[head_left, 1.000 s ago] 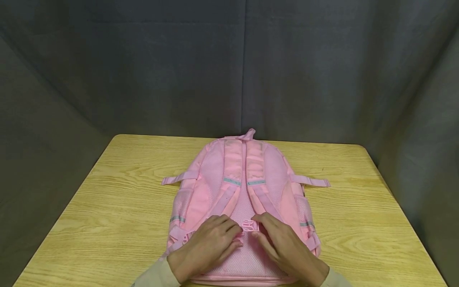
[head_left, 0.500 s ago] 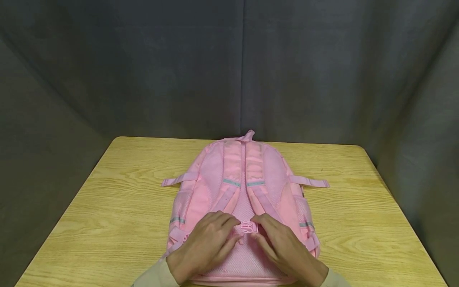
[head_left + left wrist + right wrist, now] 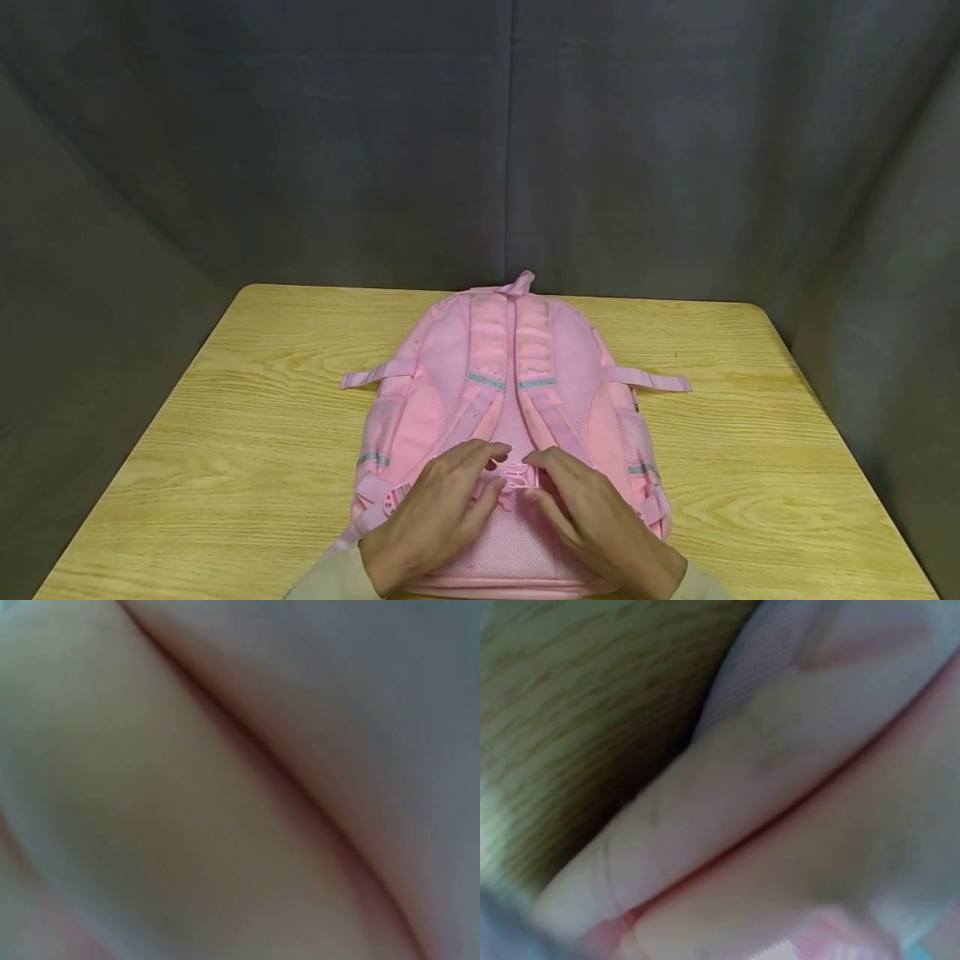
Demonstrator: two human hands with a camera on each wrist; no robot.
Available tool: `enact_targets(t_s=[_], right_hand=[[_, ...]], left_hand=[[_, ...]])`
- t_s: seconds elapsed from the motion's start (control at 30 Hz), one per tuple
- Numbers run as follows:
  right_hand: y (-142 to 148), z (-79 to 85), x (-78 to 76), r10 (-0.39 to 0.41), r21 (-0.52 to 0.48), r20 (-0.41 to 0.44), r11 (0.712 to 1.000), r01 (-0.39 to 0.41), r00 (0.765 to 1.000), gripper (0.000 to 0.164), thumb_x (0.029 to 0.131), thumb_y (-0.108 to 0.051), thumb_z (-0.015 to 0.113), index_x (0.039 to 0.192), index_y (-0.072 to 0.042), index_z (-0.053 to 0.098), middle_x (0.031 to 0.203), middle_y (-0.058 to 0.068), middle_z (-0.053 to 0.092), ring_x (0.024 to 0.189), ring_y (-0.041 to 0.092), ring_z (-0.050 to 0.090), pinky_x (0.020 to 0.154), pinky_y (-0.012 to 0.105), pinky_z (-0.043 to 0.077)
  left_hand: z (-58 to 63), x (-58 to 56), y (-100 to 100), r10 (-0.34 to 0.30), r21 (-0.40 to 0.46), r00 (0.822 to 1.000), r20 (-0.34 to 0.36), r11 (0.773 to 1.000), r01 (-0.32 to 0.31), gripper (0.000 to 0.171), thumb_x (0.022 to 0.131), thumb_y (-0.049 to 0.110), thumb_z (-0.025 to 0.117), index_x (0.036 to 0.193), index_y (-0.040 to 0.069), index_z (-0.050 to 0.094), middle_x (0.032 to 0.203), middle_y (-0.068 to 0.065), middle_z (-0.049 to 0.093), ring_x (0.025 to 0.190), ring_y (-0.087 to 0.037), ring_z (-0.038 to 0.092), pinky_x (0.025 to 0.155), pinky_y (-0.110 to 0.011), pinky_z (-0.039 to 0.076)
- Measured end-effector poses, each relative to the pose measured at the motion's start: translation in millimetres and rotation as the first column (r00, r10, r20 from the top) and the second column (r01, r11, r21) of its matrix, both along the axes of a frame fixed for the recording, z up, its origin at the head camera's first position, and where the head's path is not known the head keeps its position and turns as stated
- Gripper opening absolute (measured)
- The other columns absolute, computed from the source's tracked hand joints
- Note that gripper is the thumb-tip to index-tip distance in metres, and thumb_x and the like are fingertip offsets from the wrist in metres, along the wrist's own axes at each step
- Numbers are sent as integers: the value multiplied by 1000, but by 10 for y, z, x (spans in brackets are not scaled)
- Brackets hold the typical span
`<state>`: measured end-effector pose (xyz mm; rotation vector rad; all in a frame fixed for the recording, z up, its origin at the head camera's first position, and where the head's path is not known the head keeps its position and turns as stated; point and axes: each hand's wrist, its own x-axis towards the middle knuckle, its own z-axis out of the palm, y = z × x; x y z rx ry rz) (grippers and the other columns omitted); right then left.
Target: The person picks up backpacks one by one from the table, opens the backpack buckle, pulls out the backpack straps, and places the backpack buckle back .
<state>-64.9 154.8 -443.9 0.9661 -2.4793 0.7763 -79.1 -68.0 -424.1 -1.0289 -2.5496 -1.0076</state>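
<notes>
A pink backpack (image 3: 513, 533) lies on the table, straps side facing up. Over its lower back panel, a pink side-release buckle (image 3: 517, 476) shows its prongs pointing left. My right hand (image 3: 600, 517) pinches the buckle's right end between thumb and forefinger. Opposite it, my left hand (image 3: 438, 504) is curved, thumb and forefinger parted, fingertips right at the prong end. A small pink piece hangs just below the left thumb tip. In the left wrist view only blurred skin (image 3: 187, 787) shows; in the right wrist view, close fingers (image 3: 690, 825) hide the buckle.
The wooden table (image 3: 225, 417) extends around the backpack. Loose side straps (image 3: 651, 379) stick out on both sides. Another pink buckle (image 3: 395, 497) sits at the bag's lower left. Dark grey curtains (image 3: 375, 167) hang behind and beside the table.
My left thumb and forefinger, closed together at the prong end a second ago, have spread apart, and the left hand has lifted slightly. The right hand holds the buckle in nearly the same place.
</notes>
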Motion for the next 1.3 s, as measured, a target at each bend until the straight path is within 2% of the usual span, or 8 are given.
enact_targets(t_s=[0.2, 0.3, 0.4, 0.53, 0.73, 0.9, 1.07, 1.3], right_hand=[[-12, 7, 2, -3, -2, 14, 1000, 3, 1000, 23, 98, -21, 64, 116, -8, 58, 101, -7, 61, 83, 2, 55, 78, 17, 49], [-18, 3, -4, 4, -10, -6, 1000, -4, 1000, 21, 99, -22, 62, 115, -8, 58, 100, -7, 60, 82, 2, 54, 77, 17, 49], [-24, 0, -7, 8, -16, -39, 1000, -8, 999, 21, 100, -23, 61, 114, -8, 59, 100, -7, 61, 82, 2, 53, 76, 17, 49], [-31, 1, -5, 16, -16, -72, 1000, -17, 997, 21, 101, -22, 59, 115, -7, 59, 101, -6, 61, 83, 2, 53, 76, 18, 49], [-33, -4, -3, 10, 0, -82, 1000, -10, 997, 24, 104, -29, 53, 114, -8, 61, 106, -3, 64, 89, 5, 59, 80, 21, 51], [-32, 3, -1, 9, 16, -74, 1000, -8, 997, 21, 100, -28, 60, 112, -11, 62, 108, -5, 63, 97, 7, 61, 85, 22, 51], [-30, 27, 14, -19, 48, -58, 999, 22, 998, 23, 93, -28, 68, 111, -14, 64, 109, -5, 62, 103, 9, 60, 87, 24, 51], [-11, 37, 15, -31, 61, -90, 997, 36, 996, 25, 96, -32, 63, 113, -14, 66, 109, -5, 63, 102, 9, 59, 86, 26, 51]], left_hand=[[9, 24, 36, 30, 38, 997, 69, 999, -33, 22, 93, 12, 66, 114, 7, 68, 99, 1, 71, 91, -6, 66, 82, -27, 56], [20, 32, 55, 33, 74, 988, 152, 996, -44, 20, 94, 12, 64, 113, 8, 69, 98, 2, 71, 89, -4, 66, 80, -24, 56], [31, 32, 71, 15, 129, 965, 263, 990, -51, 18, 96, 12, 63, 112, 8, 69, 97, 2, 72, 86, -2, 66, 77, -21, 56], [51, 33, 83, -26, 210, 921, 389, 976, -61, 17, 98, 15, 62, 111, 5, 68, 93, 1, 72, 83, -3, 66, 73, -19, 56], [68, 43, 103, -45, 260, 869, 494, 961, -98, 22, 98, 21, 63, 113, 5, 68, 91, 1, 72, 80, -4, 66, 73, -20, 56], [72, 38, 103, -54, 286, 826, 562, 949, -133, 16, 97, 17, 64, 110, 8, 68, 91, 3, 69, 83, -5, 65, 76, -22, 57], [72, 34, 105, -47, 285, 811, 583, 947, -150, 13, 96, 15, 64, 107, 11, 69, 88, 5, 69, 79, -7, 66, 72, -23, 56], [70, 29, 113, -52, 298, 791, 609, 940, -168, 15, 92, 10, 65, 106, 9, 71, 78, -3, 72, 65, -9, 64, 57, -22, 53]])
